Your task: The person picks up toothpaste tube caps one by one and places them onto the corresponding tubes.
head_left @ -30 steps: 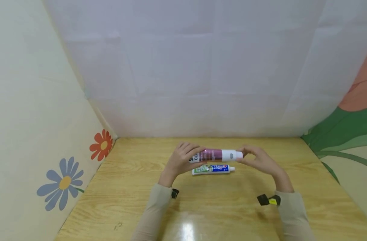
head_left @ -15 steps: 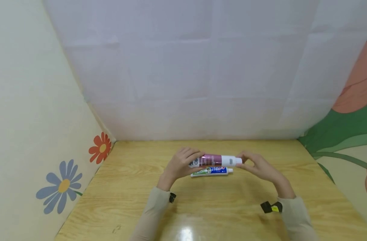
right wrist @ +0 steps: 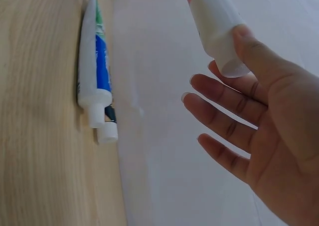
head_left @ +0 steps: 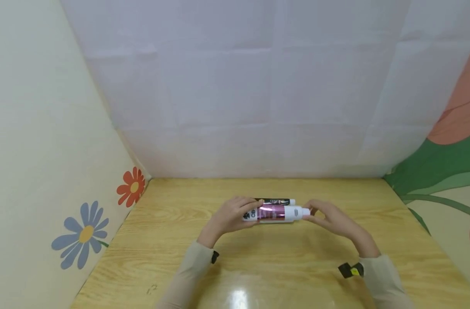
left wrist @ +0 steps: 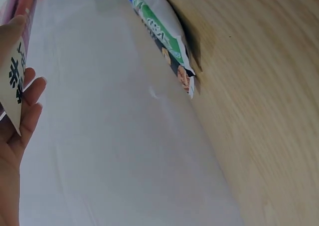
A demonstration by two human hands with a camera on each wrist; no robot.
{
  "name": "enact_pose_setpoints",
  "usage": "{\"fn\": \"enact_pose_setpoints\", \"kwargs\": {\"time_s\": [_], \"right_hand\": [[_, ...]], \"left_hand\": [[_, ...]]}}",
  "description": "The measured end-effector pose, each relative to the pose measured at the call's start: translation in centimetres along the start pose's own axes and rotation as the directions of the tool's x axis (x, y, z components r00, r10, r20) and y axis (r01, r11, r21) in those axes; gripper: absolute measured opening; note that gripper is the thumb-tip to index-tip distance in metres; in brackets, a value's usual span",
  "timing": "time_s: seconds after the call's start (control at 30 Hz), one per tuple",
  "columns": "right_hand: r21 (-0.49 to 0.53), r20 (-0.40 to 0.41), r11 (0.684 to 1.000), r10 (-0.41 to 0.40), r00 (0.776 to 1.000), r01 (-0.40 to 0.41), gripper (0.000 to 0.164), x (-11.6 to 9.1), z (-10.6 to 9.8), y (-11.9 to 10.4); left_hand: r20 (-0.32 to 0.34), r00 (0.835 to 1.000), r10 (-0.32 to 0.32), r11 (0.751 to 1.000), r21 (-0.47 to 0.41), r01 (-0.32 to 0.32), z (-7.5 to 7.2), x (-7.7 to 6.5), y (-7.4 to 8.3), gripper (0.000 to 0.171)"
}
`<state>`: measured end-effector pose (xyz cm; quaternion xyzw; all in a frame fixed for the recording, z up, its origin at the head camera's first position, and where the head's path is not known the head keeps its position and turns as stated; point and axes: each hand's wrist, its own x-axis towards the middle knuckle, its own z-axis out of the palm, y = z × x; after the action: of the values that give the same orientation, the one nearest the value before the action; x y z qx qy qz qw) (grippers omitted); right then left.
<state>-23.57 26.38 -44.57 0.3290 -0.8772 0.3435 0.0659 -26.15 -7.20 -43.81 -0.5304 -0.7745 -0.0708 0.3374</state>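
Observation:
A pink and white toothpaste tube [head_left: 271,212] is held level over the table between both hands. My left hand [head_left: 228,215] grips its flat white end, thumb on one side and fingers on the other, as the left wrist view also shows. At the opposite end, my right hand [head_left: 334,219] pinches the white cap [right wrist: 233,61] between thumb and index finger; its other fingers are spread. Beneath lies a blue and green toothpaste tube [left wrist: 158,25], mostly covered by the held one in the head view. A dark toothpaste tube [head_left: 281,201] lies just behind it, side by side.
The wooden table [head_left: 281,266] ends at a white cloth backdrop [head_left: 235,107]. A flower-painted wall [head_left: 37,128] bounds the left side, and a panel with large painted leaves [head_left: 447,171] the right. Black wrist cameras [head_left: 350,270] are strapped by the sleeves.
Both hands have brought the pink and white tube down in the head view. It now overlaps the blue and green tube, and the dark tube has come into sight behind it.

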Motion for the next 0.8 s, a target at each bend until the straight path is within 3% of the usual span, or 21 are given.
{"fn": "enact_pose_setpoints", "kwargs": {"time_s": [0.57, 0.8], "right_hand": [[-0.023, 0.069, 1.000, 0.005, 0.998, -0.004, 0.021, -1.3, 1.2, 1.1], [-0.028, 0.088, 0.998, -0.046, 0.995, 0.048, 0.014, -1.5, 1.9, 1.9]], "left_hand": [[0.136, 0.991, -0.001, 0.998, -0.059, 0.009, 0.7, -1.1, 0.7, 0.061], [0.235, 0.972, 0.007, 0.995, -0.097, 0.017, 1.2, -1.7, 0.8, 0.055]]}}
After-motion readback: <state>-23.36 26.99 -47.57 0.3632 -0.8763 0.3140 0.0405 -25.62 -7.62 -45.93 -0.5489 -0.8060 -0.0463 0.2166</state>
